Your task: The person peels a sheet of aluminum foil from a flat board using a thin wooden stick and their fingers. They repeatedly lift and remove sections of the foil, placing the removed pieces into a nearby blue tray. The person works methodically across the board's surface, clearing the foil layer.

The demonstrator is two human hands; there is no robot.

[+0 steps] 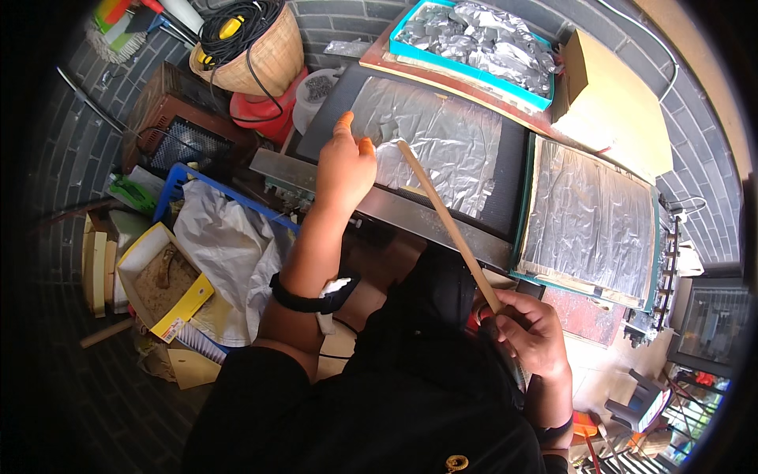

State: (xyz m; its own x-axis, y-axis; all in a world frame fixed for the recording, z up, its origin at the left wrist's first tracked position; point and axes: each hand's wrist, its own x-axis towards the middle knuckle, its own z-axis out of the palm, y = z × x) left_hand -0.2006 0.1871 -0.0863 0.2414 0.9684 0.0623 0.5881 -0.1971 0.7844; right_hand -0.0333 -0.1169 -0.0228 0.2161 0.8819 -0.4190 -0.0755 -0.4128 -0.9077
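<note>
Head view: foil (446, 146) lies spread, still creased; right hand (533, 332) grips wooden stick (444, 213); left hand (347, 167) at foil's edge, grip unclear.

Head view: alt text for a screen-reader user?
A person's right hand holds a thin wooden stick angled toward a wrinkled foil sheet on a dark surface; the left hand is at its left side. A turquoise tray sits beyond.

Wooden stick (450, 223) slanting over a wrinkled foil sheet (450, 146)
The right hand (530, 332) grips its near end; the left hand (346, 170) is by the sheet's left side; beyond, a turquoise tray (471, 77) holds crumpled foil (478, 35).
</note>
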